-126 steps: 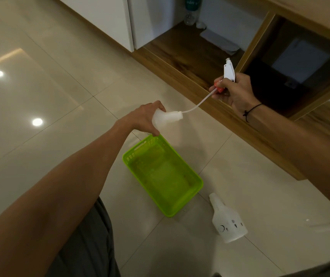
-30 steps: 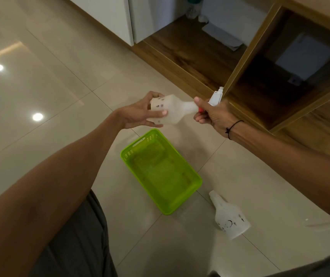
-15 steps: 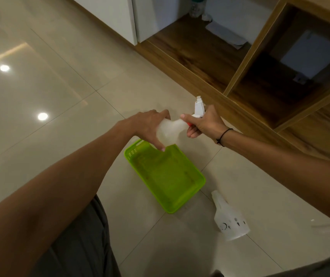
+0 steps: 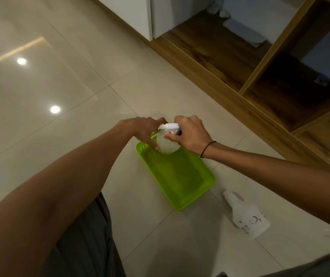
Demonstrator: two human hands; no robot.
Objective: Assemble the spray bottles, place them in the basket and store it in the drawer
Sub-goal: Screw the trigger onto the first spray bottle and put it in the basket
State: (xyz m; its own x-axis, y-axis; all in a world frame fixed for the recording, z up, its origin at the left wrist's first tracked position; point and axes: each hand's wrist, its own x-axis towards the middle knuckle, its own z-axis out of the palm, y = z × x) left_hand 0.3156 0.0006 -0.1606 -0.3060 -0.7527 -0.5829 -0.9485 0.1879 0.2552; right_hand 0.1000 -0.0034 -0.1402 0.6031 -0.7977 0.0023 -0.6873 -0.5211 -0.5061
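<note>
A green basket (image 4: pixel 182 176) lay on the tiled floor (image 4: pixel 76 92) with nothing in it, its long axis running from near the hands toward the lower right; just beyond its near-right corner a second bottle (image 4: pixel 247 215) lay on its side without a spray head, neck pointing up-left toward the basket; a wooden shelf unit (image 4: pixel 240 62) with open compartments stood behind; grey-clad legs filled the lower edge. Over the basket's far end both hands met on one spray bottle (image 4: pixel 167 144), which blocked the view of that rim; the left hand (image 4: pixel 144 130) was wrapped around the translucent body; the right hand (image 4: pixel 192 134) was closed over the white trigger head (image 4: pixel 170 126) at its top; the bottle stood roughly upright, base down toward the basket, nozzle pointing left toward the left hand.
</note>
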